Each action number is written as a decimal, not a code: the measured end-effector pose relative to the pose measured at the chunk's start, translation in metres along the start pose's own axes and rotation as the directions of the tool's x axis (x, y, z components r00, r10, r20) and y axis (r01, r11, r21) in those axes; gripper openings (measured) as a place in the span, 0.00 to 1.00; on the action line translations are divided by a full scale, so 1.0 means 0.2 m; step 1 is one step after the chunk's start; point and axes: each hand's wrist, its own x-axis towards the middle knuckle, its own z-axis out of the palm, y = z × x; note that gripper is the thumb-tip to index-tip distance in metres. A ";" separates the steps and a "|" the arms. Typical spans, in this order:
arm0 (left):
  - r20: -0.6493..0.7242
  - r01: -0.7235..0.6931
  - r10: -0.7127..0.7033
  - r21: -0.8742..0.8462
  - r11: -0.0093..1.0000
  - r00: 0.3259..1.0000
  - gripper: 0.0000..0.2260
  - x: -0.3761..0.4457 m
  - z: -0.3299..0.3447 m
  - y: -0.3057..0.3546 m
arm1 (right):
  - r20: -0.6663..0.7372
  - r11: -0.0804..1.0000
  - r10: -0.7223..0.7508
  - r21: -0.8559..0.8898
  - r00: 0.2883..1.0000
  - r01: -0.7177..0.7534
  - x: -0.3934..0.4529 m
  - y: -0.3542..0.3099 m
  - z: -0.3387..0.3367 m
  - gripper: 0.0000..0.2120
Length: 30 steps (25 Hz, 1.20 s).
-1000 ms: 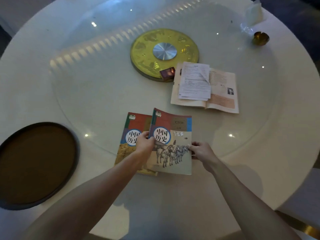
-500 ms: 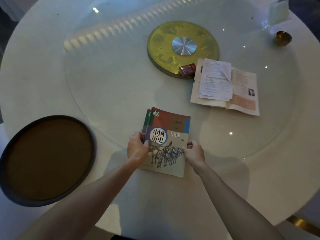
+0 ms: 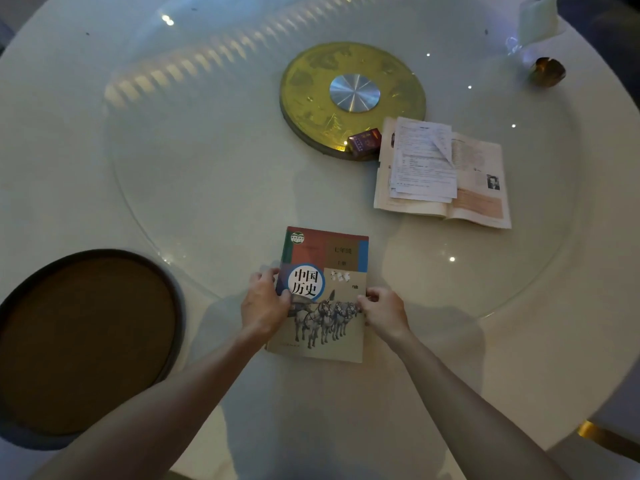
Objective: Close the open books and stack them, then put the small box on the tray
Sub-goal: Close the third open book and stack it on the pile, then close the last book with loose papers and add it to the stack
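Observation:
A closed history book with horses on its cover lies squarely on a second closed book, which it hides almost fully. My left hand grips the stack's left edge, thumb on the cover. My right hand pinches the right edge. An open book with loose sheets on its left page lies farther right. The small dark red box rests on the gold disc's rim beside it. The round dark tray with a brown inside sits at the left.
The round white table carries a glass turntable with a gold disc at its centre. A small gold bowl and a clear card holder stand at the far right edge.
The top book slid left over the lower one until the two lined up. Both hands stayed on its edges.

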 end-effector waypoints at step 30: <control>0.132 0.256 -0.229 -0.257 0.932 0.965 0.15 0.97 0.80 1.29 | -0.430 0.970 0.190 -0.056 0.883 -0.236 1.26 0.18 -1.40 0.33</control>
